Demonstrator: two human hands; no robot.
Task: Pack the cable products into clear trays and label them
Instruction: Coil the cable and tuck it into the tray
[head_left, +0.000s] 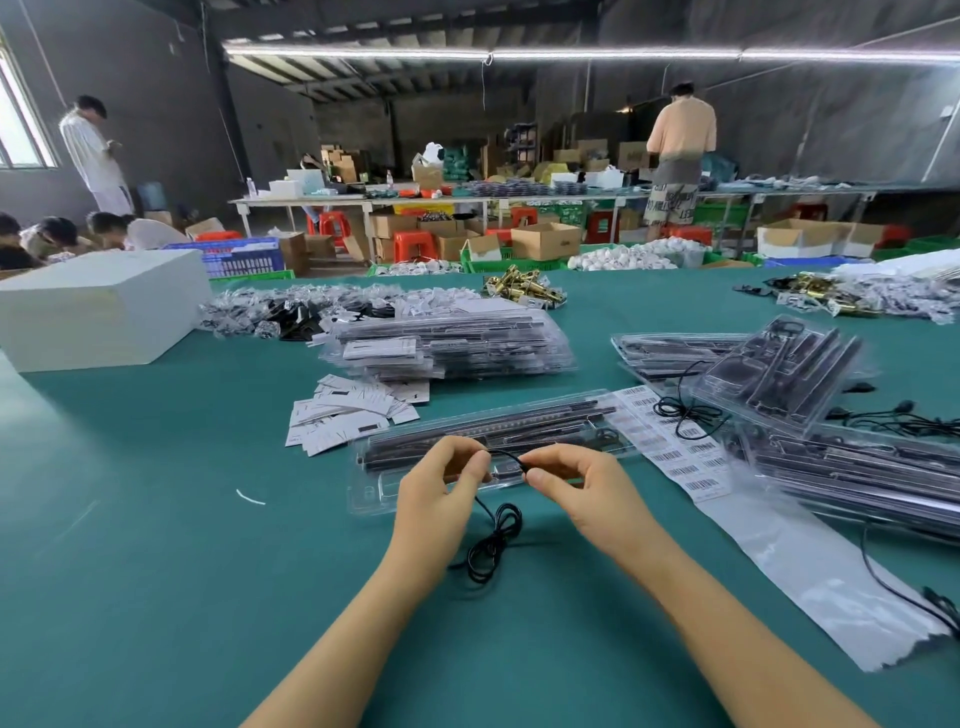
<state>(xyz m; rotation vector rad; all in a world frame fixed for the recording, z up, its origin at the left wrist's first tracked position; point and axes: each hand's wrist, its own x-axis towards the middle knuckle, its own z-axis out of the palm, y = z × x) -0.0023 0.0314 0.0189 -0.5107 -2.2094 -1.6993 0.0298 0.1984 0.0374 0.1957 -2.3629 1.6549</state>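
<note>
A thin black cable (491, 545) hangs in a loose coil between my hands over the green table. My left hand (441, 493) pinches one part of it, and my right hand (576, 483) pinches its end close by. Just behind my hands lies a long clear tray (488, 441) holding black rods. A strip of barcode labels (675, 441) runs along the tray's right end. Another loose black cable (685, 410) lies on that strip.
Stacks of filled clear trays (452, 343) sit behind, with more trays (779, 374) at the right. White paper cards (348, 410) lie at the left, a white box (98, 306) farther left. Label backing (810, 566) trails at the right. Several people work in the room beyond.
</note>
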